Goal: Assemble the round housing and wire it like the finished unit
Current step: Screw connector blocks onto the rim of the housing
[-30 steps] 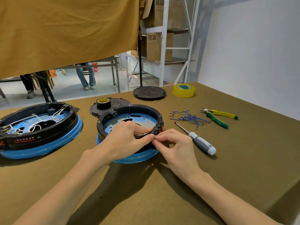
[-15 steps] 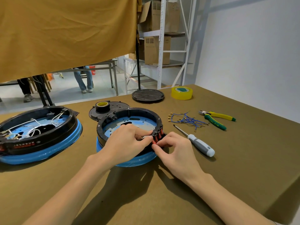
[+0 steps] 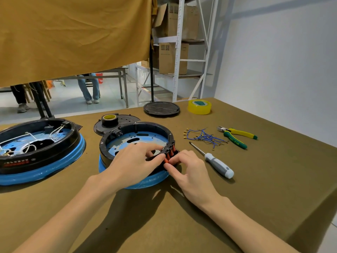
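Observation:
The round black housing (image 3: 138, 127) with a blue film base sits in the middle of the table, its inside bare of wires. On its near right rim is a black block with red buttons (image 3: 170, 153). My left hand (image 3: 133, 165) lies over the near rim and pinches that block from the inside. My right hand (image 3: 189, 168) pinches the same block from the outside, fingers curled at the red buttons. The finished unit (image 3: 39, 143), wired with white leads, stands at the left. A bundle of blue wires (image 3: 204, 137) lies right of the housing.
A screwdriver (image 3: 215, 162) lies just right of my right hand. Green-yellow pliers (image 3: 237, 137) sit beyond the wires. At the back are a black round lid (image 3: 161, 108), yellow tape (image 3: 199, 106), and a black plate with a black tape roll (image 3: 109, 119).
My hands have shifted slightly along the rim and the red buttons now show between my fingertips. The camera has tilted, so the table appears lower.

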Demonstrator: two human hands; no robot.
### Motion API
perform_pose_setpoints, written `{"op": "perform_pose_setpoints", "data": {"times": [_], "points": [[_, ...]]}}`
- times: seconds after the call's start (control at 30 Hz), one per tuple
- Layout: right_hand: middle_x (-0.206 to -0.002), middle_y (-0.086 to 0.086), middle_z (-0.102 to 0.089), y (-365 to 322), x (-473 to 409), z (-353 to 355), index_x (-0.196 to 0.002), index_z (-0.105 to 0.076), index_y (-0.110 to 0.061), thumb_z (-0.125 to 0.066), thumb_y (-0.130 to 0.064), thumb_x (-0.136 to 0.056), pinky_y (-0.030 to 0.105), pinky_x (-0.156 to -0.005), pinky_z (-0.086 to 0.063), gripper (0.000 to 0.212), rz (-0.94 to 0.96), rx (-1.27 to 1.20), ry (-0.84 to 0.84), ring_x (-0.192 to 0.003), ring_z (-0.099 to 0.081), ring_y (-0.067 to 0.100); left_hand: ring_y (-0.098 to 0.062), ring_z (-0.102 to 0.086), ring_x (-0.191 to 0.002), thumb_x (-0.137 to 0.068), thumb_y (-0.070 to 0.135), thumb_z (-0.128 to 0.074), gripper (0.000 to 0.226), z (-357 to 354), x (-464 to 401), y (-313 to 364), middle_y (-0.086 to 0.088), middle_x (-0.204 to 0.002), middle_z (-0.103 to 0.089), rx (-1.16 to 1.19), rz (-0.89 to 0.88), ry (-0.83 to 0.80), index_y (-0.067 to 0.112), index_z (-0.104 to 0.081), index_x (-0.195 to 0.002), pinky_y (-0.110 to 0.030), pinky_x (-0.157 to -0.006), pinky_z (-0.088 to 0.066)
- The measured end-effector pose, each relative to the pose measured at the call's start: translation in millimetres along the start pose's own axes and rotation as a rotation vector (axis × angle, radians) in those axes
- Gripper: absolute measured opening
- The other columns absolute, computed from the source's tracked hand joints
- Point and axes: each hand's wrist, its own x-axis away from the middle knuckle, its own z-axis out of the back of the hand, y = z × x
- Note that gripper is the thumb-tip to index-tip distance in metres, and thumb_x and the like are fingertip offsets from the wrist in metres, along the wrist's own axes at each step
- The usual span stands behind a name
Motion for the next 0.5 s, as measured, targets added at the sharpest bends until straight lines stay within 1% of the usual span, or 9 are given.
{"op": "perform_pose_setpoints", "data": {"times": [0.1, 0.27, 0.4, 0.5], "points": [[-0.104, -0.015, -0.063, 1.1, 0.2, 0.2, -0.106, -0.072, -0.025, -0.068, -0.033, -0.096, 0.019, -0.090, -0.049, 0.013, 0.010, -0.003, -0.023, -0.105, -0.054, 0.000, -0.004, -0.067, -0.105, -0.097, 0.058, -0.053, 0.047, 1.5, -0.8, 0.9, 0.013, -0.118, -0.072, 0.018, 0.042, -0.036, 0.040, -0.056, -0.141, -0.038, -0.094, -0.058], [-0.107, -0.014, -0.065, 4.4, -1.3, 2.7, -0.105, -0.073, -0.022, -0.069, -0.028, -0.096, 0.024, -0.093, -0.053, 0.011, 0.015, -0.111, -0.062, -0.107, -0.060, 0.003, -0.005, -0.067, -0.105, -0.096, 0.058, -0.055, 0.040, 4.8, -5.7, 0.4, 0.011, -0.114, -0.073, 0.072, 0.109, -0.109, 0.041, -0.059, -0.132, -0.041, -0.094, -0.058], [-0.105, -0.015, -0.065, 7.0, -4.3, 5.2, -0.102, -0.072, -0.024, -0.070, -0.028, -0.095, 0.025, -0.093, -0.053, 0.008, 0.004, -0.174, -0.095, -0.107, -0.060, 0.004, -0.006, -0.064, -0.110, -0.096, 0.060, -0.054, 0.033, 5.4, -12.1, 0.0, 0.012, -0.120, -0.069, 0.050, 0.157, -0.179, 0.044, -0.055, -0.124, -0.043, -0.099, -0.054], [-0.103, -0.016, -0.064, 7.9, -5.1, 5.8, -0.101, -0.072, -0.026, -0.070, -0.029, -0.095, 0.026, -0.092, -0.051, 0.007, 0.000, -0.186, -0.110, -0.106, -0.060, 0.004, -0.006, -0.063, -0.110, -0.094, 0.062, -0.056, 0.038, 5.4, -17.0, -0.3, 0.012, -0.120, -0.066, 0.066, 0.196, -0.243, 0.040, -0.052, -0.124, -0.040, -0.101, -0.053]]}}
